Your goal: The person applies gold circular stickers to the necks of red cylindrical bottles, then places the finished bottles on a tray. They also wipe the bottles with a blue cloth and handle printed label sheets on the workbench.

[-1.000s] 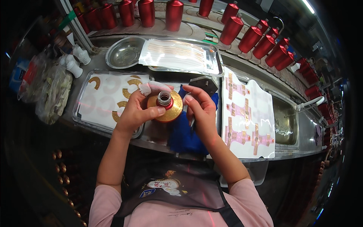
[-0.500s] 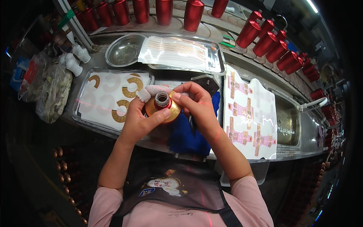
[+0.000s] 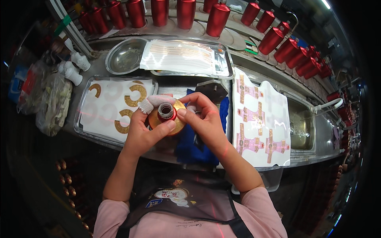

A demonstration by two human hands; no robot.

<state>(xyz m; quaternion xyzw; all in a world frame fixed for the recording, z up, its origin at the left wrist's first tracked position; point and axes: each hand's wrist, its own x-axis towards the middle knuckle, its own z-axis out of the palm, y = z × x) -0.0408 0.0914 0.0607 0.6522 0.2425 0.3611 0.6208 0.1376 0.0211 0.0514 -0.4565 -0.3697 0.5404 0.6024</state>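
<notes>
My left hand (image 3: 141, 135) grips a red bottle, its threaded open neck (image 3: 166, 110) tilted up toward me. A gold C-shaped decal (image 3: 155, 120) lies round the bottle's shoulder. A white ribbed fabric sleeve (image 3: 159, 100) covers a finger of my left hand, and the left thumb presses on the gold. From the right, my right hand (image 3: 206, 123) closes on the shoulder's edge, thumb on the decal and fingers curled beneath. The bottle's body is mostly hidden below its shoulder. Under my hands lies a blue cloth (image 3: 190, 148).
A tray (image 3: 78, 125) of decal sheets stands left, a metal bowl (image 3: 125, 59) and another tray (image 3: 228, 59) behind. Pink-and-gold decal sheets (image 3: 252, 156) lie right, beside a sink (image 3: 303, 137) with a white tap (image 3: 327, 105). Red bottles (image 3: 218, 20) line the conveyor; white figurines (image 3: 71, 73) stand left.
The bottles on the conveyor have shifted to the right. My hands keep hold of the bottle, with its neck slightly further left and lower in view. My right thumb stays on the decal.
</notes>
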